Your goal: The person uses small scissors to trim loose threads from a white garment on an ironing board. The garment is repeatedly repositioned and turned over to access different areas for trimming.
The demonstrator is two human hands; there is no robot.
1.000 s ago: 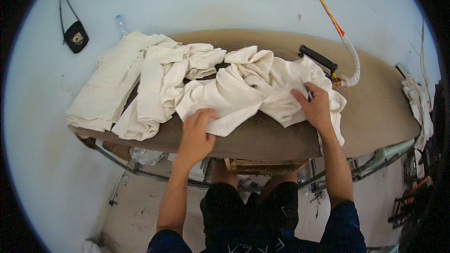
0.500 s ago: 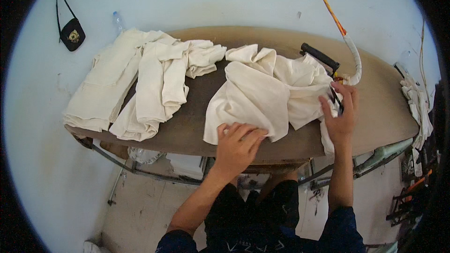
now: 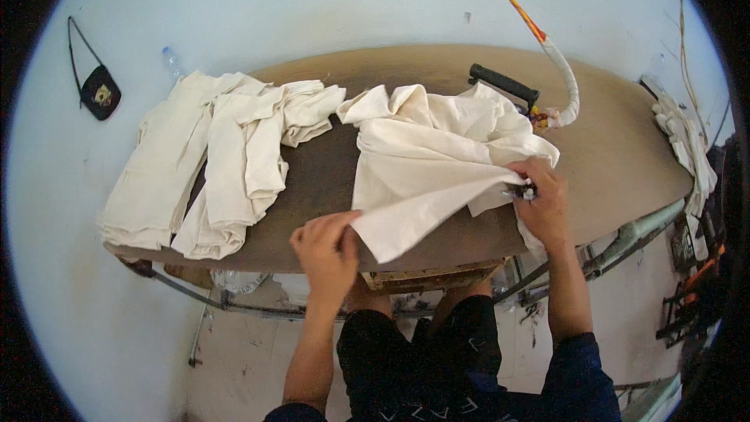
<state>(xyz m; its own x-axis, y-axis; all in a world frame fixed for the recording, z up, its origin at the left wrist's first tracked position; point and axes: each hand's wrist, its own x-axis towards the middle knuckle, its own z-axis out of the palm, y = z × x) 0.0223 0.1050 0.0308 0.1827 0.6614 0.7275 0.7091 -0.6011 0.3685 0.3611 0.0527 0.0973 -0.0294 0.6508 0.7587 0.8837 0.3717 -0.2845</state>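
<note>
Since the frame half a second ago, the left hand [image 3: 328, 246] has slid slightly leftward along the near edge of the brown padded table [image 3: 625, 156], and the cream cloth piece [image 3: 430, 164] now lies flatter, its near corner drawn into a point over the table's front edge. The left hand's fingers are curled onto the cloth's lower left edge, pinching it against the board, apparently to hold the fabric taut. The right hand [image 3: 541, 202] sits at the cloth's right side, fingers closed on the fabric's edge together with a small dark object that is too small to identify; this grip seems to anchor the opposite side so the piece can be spread between the two hands. The cloth lies mid-table, still rumpled along its far edge, where it partly covers an iron with a black handle [image 3: 504, 84] whose wrapped white hose [image 3: 566, 86] rises to the far side and joins an orange cord. To the left, well apart, a pile of similar cream pieces [image 3: 211, 164] drapes over the table's left end. A small black pouch [image 3: 100, 94] hangs on the pale wall at far left, and more pale cloth [image 3: 687, 148] hangs at the right end.
</note>
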